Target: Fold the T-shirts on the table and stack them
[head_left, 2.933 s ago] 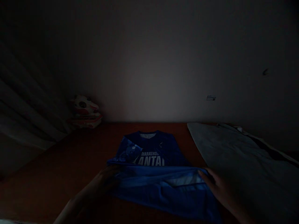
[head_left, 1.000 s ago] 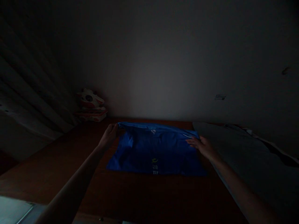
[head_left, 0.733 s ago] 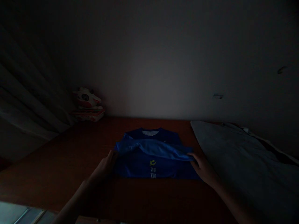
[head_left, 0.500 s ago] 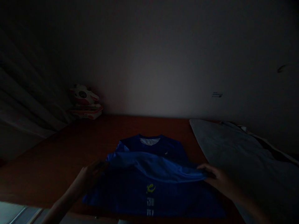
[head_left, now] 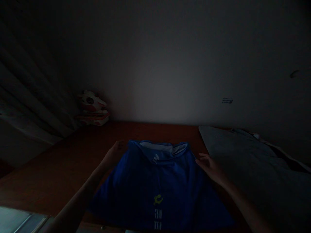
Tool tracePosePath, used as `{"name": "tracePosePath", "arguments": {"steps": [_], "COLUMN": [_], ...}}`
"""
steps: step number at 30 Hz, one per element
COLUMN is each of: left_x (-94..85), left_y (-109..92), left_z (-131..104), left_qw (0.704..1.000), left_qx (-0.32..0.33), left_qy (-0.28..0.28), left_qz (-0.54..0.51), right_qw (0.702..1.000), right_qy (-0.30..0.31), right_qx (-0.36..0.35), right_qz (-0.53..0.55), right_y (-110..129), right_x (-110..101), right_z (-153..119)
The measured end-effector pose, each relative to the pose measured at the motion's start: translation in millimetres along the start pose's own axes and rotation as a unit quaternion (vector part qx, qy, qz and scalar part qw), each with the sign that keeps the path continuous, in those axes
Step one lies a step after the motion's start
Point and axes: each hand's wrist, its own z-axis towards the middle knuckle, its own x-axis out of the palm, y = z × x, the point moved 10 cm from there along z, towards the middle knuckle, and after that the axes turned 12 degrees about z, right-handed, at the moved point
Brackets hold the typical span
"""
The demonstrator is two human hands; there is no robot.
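A blue shirt (head_left: pixel 145 187) with a yellow mark and white print lies on the reddish-brown tabletop (head_left: pixel 60 168), its lower part overhanging the near edge. Cloth is bunched along its far end, where pale lining shows. My left hand (head_left: pixel 116 150) is just left of that far end, fingers apart, holding nothing. At the right side of the shirt, my right hand (head_left: pixel 207 163) has its fingers spread beside the cloth, with nothing gripped. The picture is very dark.
A grey cloth (head_left: pixel 233 152) covers the right side of the tabletop. A white and red toy (head_left: pixel 93 108) stands at the back left, near a curtain (head_left: pixel 29 97). Behind the table rises a plain wall (head_left: pixel 157 81) with a small label (head_left: pixel 227 100).
Both hands have moved farther up and let go of the lifted blue cloth. That cloth now lies gathered at the shirt's far end, over the neckline.
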Motion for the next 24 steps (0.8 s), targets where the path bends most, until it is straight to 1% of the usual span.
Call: {"name": "tracePosePath", "arguments": {"steps": [1,2,3,5,7,9,11,13,16,17,18,20,22,24], "left_x": [-0.6,-3.2,-7.1,-15.5,-19.7,-18.7,-17.8,-22.5,-32.1,-34.0,-35.0,-32.1,-18.2,8.9], "left_y": [6.3,13.5,23.2,46.7,65.0,74.0,78.2,84.5,99.1,99.6,96.0,76.4,46.3,13.8], "left_z": [-15.4,-32.4,-49.5,-78.8,-98.8,-109.0,-113.0,-115.6,-120.7,-120.6,-118.4,-106.7,-86.6,-62.0], "left_qw": [0.997,0.986,0.972,0.948,0.931,0.921,0.918,0.92,0.919,0.922,0.925,0.933,0.937,0.935], "left_qx": [0.025,0.048,0.056,0.027,-0.011,-0.028,-0.03,-0.036,-0.051,-0.043,-0.027,0.023,0.079,0.135], "left_qy": [0.007,0.006,0.003,0.01,0.036,0.069,0.09,0.089,0.088,0.083,0.073,0.042,0.021,0.029], "left_qz": [0.079,0.162,0.228,0.316,0.364,0.383,0.384,0.381,0.38,0.377,0.371,0.356,0.341,0.328], "right_qw": [0.999,0.998,0.997,0.994,0.99,0.986,0.983,0.982,0.979,0.978,0.978,0.979,0.978,0.97], "right_qy": [-0.002,0.003,0.013,0.04,0.062,0.07,0.072,0.071,0.08,0.085,0.085,0.066,0.03,0.012], "right_qx": [-0.015,-0.023,-0.023,-0.006,-0.001,-0.013,-0.029,-0.033,-0.027,-0.028,-0.034,-0.065,-0.113,-0.171], "right_qz": [-0.033,-0.056,-0.073,-0.102,-0.127,-0.151,-0.166,-0.174,-0.186,-0.188,-0.188,-0.18,-0.172,-0.173], "right_y": [-5.2,-10.7,-16.3,-25.2,-25.4,-19.0,-12.9,-13.2,-25.0,-28.7,-30.3,-24.4,-7.5,15.6], "right_x": [-5.7,-10.3,-13.9,-16.3,-13.8,-10.3,-10.2,-17.1,-33.4,-37.3,-39.9,-40.6,-33.3,-15.0], "right_z": [-12.2,-25.4,-38.5,-61.7,-77.2,-85.0,-89.5,-95.4,-107.2,-109.2,-108.6,-96.9,-71.9,-40.6]}}
